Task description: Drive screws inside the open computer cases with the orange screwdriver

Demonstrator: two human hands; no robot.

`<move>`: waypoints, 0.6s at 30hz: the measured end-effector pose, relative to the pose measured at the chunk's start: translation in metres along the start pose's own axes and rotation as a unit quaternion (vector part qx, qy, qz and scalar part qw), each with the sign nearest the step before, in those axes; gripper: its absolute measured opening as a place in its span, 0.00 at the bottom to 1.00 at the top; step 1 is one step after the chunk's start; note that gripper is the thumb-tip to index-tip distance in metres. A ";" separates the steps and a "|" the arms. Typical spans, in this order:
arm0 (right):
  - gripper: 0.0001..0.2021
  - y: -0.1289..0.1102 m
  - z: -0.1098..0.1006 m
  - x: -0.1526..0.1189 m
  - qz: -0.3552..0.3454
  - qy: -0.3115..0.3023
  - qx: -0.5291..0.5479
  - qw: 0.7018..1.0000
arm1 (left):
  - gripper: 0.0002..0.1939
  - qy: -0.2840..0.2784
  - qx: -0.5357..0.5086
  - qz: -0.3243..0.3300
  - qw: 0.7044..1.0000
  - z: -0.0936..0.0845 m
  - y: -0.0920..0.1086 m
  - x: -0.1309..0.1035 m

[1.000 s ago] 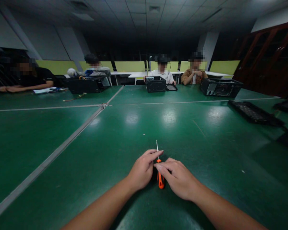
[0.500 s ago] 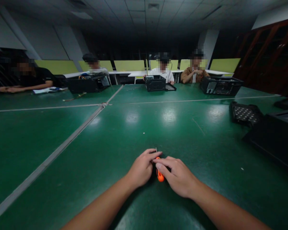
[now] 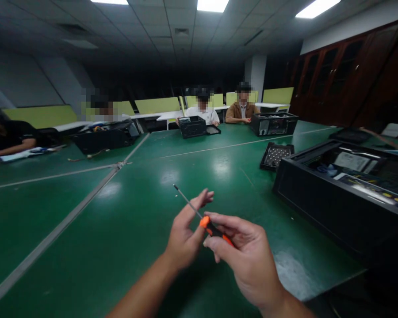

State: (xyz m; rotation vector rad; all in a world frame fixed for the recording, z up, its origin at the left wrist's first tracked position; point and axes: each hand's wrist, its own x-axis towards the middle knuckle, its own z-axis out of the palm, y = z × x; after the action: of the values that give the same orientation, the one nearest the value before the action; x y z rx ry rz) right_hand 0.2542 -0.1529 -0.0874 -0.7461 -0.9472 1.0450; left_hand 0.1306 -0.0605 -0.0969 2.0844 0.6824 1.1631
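Note:
A screwdriver with an orange and black handle is held up above the green table, its thin metal shaft pointing to the upper left and ending in a dark tip. My right hand is closed round the handle, thumb below and fingers above. Beside the handle's front end is my left hand, its fingers stretched out behind the shaft and its thumb close to the orange collar. Whether that thumb touches the collar I cannot tell.
On the right stands a large open black computer case, with a black perforated panel by its far corner. Co-workers sit across the green table near more cases. Grey strips mark the table's seams.
The screwdriver has come up off the table area, its tip swinging left, now in my right hand. My left hand's fingers have spread. The view has turned right, showing more of the near case.

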 end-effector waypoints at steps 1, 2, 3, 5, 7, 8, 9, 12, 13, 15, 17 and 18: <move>0.15 0.001 -0.001 -0.004 0.010 0.041 0.001 0.999 | 0.29 -0.030 -0.006 -0.001 1.000 0.014 0.004 0.002; 0.17 0.002 -0.005 -0.008 0.010 0.080 0.001 0.997 | 0.28 -0.053 -0.013 -0.006 0.998 0.028 0.006 0.005; 0.20 0.001 -0.011 -0.012 0.007 0.115 0.007 0.993 | 0.27 -0.073 -0.014 -0.015 0.997 0.040 0.008 0.008; 0.24 -0.005 -0.028 -0.020 -0.007 0.182 0.040 0.983 | 0.26 -0.108 0.011 -0.032 0.994 0.064 0.010 0.020; 0.22 -0.020 -0.051 -0.029 -0.028 0.239 0.072 0.968 | 0.26 -0.139 0.066 -0.008 0.988 0.088 0.017 0.042; 0.19 -0.029 -0.062 -0.035 -0.041 0.264 0.077 0.961 | 0.26 -0.150 0.094 0.023 0.984 0.102 0.024 0.058; 0.17 -0.037 -0.072 -0.040 -0.053 0.283 0.077 0.955 | 0.25 -0.163 0.114 0.068 0.978 0.118 0.033 0.075; 0.12 -0.054 -0.093 -0.055 -0.091 0.301 0.078 0.946 | 0.24 -0.203 0.155 0.207 0.944 0.173 0.064 0.128; 0.12 -0.055 -0.097 -0.060 -0.103 0.297 0.078 0.946 | 0.26 -0.219 0.169 0.221 0.935 0.191 0.072 0.143; 0.12 -0.053 -0.105 -0.070 -0.116 0.278 0.072 0.951 | 0.28 -0.254 0.210 0.202 0.922 0.215 0.081 0.164; 0.11 -0.050 -0.111 -0.079 -0.125 0.260 0.064 0.955 | 0.32 -0.263 0.230 0.182 0.919 0.219 0.080 0.172; 0.11 -0.049 -0.113 -0.083 -0.124 0.256 0.058 0.957 | 0.32 -0.261 0.230 0.180 0.920 0.213 0.076 0.171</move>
State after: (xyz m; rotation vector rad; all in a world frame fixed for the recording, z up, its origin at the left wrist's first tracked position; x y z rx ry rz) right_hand 0.3583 -0.2552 -0.1152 -0.7292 -0.5085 0.6324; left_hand 0.4065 -0.0510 -0.0329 2.8562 0.3346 0.5878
